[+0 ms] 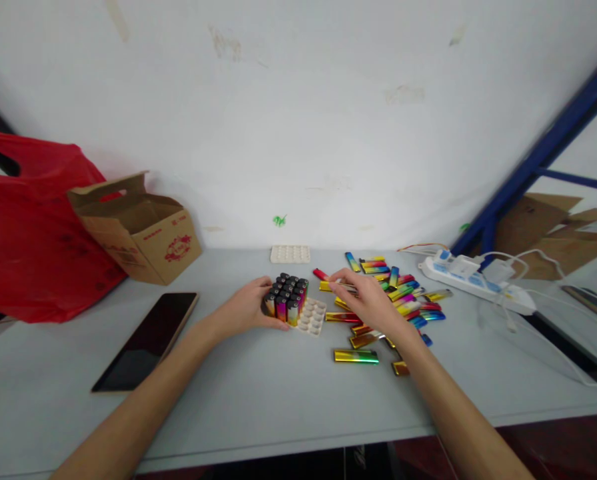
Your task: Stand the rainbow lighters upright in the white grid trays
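Observation:
Upright lighters (281, 307) with black tops and metallic bodies stand packed in the left part of a white tray (312, 319) with round hollows. The tray's right part shows bare hollows. My left hand (251, 305) curls around the left side of the upright group, thumb along the front and fingers behind. To the right of the tray, my right hand (363, 297) pinches at the end of a red lighter (321, 274), over a loose pile of shiny multicoloured lighters (406, 293). Its palm hides part of the pile. One yellow-green lighter (356, 357) lies in front.
Another white tray (290, 254) lies against the wall. On the left are a dark-screened tablet (148, 340), an open cardboard box (163, 240) and a red plastic bag (38, 233). A white power strip (478, 283) with plugs and cables sits at the right, near a blue metal frame (543, 153).

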The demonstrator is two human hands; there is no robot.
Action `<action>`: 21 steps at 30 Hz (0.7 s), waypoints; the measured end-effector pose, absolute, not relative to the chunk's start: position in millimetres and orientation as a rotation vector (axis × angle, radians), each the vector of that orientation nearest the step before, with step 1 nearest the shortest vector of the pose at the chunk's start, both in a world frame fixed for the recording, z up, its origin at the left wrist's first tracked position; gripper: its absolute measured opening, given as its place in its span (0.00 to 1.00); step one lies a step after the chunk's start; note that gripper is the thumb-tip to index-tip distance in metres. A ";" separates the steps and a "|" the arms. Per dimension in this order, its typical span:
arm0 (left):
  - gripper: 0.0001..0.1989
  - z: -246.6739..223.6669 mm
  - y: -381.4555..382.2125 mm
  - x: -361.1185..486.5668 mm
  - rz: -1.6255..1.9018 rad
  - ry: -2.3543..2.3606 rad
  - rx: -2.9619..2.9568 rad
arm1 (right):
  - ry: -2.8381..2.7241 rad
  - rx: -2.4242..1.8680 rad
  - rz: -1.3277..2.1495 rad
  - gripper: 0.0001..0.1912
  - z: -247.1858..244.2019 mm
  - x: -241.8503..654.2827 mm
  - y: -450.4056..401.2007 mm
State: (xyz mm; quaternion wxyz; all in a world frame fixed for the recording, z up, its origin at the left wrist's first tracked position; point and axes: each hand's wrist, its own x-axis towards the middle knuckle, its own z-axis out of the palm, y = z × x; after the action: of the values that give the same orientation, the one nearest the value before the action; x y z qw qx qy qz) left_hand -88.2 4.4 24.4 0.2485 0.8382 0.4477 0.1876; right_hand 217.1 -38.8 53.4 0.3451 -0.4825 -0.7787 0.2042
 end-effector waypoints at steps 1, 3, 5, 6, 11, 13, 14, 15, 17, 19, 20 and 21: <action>0.33 24.7 4.5 -89.0 0.500 1.211 2.295 | -1.956 -1.271 0.538 0.17 51.0 214.9 -37.5; 0.32 24.0 5.3 -91.0 0.480 1.191 2.315 | -1.826 -1.295 0.614 0.19 45.4 210.6 -34.6; 0.33 22.0 6.5 -92.7 0.475 1.168 2.325 | -1.734 -1.285 0.729 0.24 40.4 206.3 -32.1; 0.34 20.8 7.0 -93.3 0.477 1.160 2.327 | -1.704 -1.264 0.777 0.26 38.6 204.1 -31.4; 0.34 18.8 6.2 -93.6 0.486 1.176 2.359 | -1.582 -1.117 1.070 0.32 38.6 193.3 -35.7; 0.33 19.9 5.1 -93.0 0.475 1.183 2.356 | -1.522 -1.033 1.286 0.30 39.7 189.5 -38.9; 0.33 20.4 4.7 -92.8 0.470 1.181 2.352 | -1.487 -0.992 1.379 0.30 39.8 187.7 -40.1; 0.33 20.8 4.4 -92.7 0.468 1.178 2.346 | -1.458 -0.958 1.447 0.30 39.4 186.1 -41.0; 0.34 21.0 4.4 -92.8 0.474 1.171 2.338 | -1.430 -0.940 1.494 0.32 37.5 183.2 -41.7; 0.35 20.4 4.7 -93.0 0.477 1.162 2.336 | -1.462 -1.003 1.422 0.34 34.1 181.3 -41.6; 0.35 20.1 4.8 -93.2 0.477 1.157 2.334 | -1.495 -1.049 1.350 0.35 32.2 180.9 -41.4; 0.35 19.9 4.7 -93.2 0.481 1.154 2.332 | -1.531 -1.094 1.268 0.36 30.1 180.8 -41.3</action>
State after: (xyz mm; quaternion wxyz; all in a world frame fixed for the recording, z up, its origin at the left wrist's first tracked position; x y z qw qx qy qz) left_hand -93.2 4.7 19.9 0.2452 0.8544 0.4230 0.1762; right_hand 180.8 -41.3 30.1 0.4226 -0.4370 -0.6115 0.5065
